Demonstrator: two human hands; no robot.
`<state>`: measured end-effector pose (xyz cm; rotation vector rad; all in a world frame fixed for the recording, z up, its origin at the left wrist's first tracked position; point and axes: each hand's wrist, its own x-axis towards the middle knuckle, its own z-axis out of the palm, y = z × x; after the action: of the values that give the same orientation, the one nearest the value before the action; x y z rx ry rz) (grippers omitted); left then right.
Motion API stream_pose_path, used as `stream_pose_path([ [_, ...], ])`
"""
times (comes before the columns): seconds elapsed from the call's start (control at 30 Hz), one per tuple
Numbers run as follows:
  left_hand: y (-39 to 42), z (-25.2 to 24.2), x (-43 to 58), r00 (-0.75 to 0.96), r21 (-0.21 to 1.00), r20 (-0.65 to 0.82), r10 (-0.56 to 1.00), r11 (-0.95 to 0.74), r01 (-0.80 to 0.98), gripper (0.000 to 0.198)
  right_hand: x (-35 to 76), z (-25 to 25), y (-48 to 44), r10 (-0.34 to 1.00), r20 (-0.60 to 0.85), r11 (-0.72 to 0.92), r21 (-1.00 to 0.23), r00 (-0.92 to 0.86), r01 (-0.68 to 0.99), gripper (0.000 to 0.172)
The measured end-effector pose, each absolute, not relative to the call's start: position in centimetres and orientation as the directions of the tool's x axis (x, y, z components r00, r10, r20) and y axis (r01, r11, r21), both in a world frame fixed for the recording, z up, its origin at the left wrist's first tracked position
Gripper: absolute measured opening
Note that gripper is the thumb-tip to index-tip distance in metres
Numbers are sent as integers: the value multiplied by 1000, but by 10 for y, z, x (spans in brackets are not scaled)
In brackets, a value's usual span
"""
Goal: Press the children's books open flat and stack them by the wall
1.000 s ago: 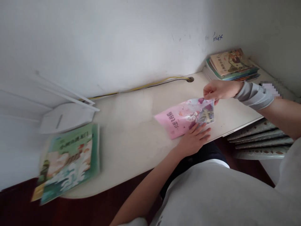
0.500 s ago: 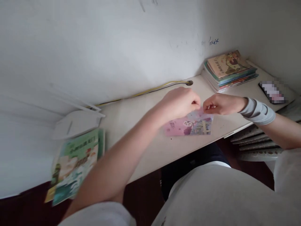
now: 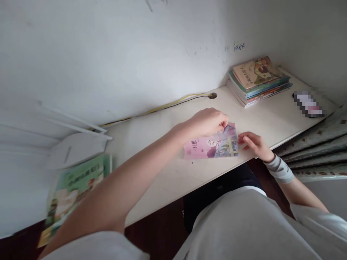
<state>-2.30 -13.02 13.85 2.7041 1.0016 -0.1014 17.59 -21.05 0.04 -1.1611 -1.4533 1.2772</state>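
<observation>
A thin pink picture book [image 3: 211, 147] lies on the white desk [image 3: 162, 173] near its front edge. My left hand [image 3: 207, 121] reaches across from the left and pinches the book's top right corner with closed fingers. My right hand [image 3: 253, 144] rests on the desk just right of the book, fingers loosely spread and touching its right edge. A grey wrist band sits on my right forearm.
A stack of picture books [image 3: 257, 81] sits in the far right corner by the wall. A green book [image 3: 73, 191] overhangs the desk's left front edge beside a white lamp base [image 3: 76, 148]. A yellow cable [image 3: 173, 103] runs along the wall. A patterned cushion [image 3: 317, 144] lies at right.
My right hand let go of the book's top edge and dropped to the desk right of it. My left hand keeps its pinch on the upper corner. The view shifted slightly.
</observation>
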Motion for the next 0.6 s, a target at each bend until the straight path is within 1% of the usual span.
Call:
stream_pose_path([
  [0.1, -127, 130, -27, 779, 221, -64, 624, -752, 621, 19, 171, -15, -220, 978, 21, 60, -981, -207, 184, 37],
  [0.2, -125, 123, -30, 816, 212, 4, 578, -798, 564, 21, 164, -15, -217, 981, 27, 80, -959, -194, 273, 32],
  [0.27, -126, 121, -30, 817, 186, 38, 576, -807, 560, 20, 160, -13, -214, 982, 39, 95, -949, -187, 300, 31],
  [0.37, -128, 123, -29, 798, 168, 78, 597, -797, 580, 19, 159, -11, -213, 980, 42, 98, -952, -193, 291, 32],
  [0.43, -128, 124, -28, 800, 172, 77, 595, -798, 578, 19, 159, -10, -213, 981, 40, 93, -956, -188, 278, 32],
  [0.53, -128, 123, -27, 805, 175, 78, 589, -803, 570, 22, 159, -10, -210, 987, 42, 82, -961, -156, 263, 30],
  [0.6, -128, 120, -27, 803, 179, 106, 587, -805, 565, 22, 159, -10, -206, 992, 36, 64, -968, -120, 242, 30],
])
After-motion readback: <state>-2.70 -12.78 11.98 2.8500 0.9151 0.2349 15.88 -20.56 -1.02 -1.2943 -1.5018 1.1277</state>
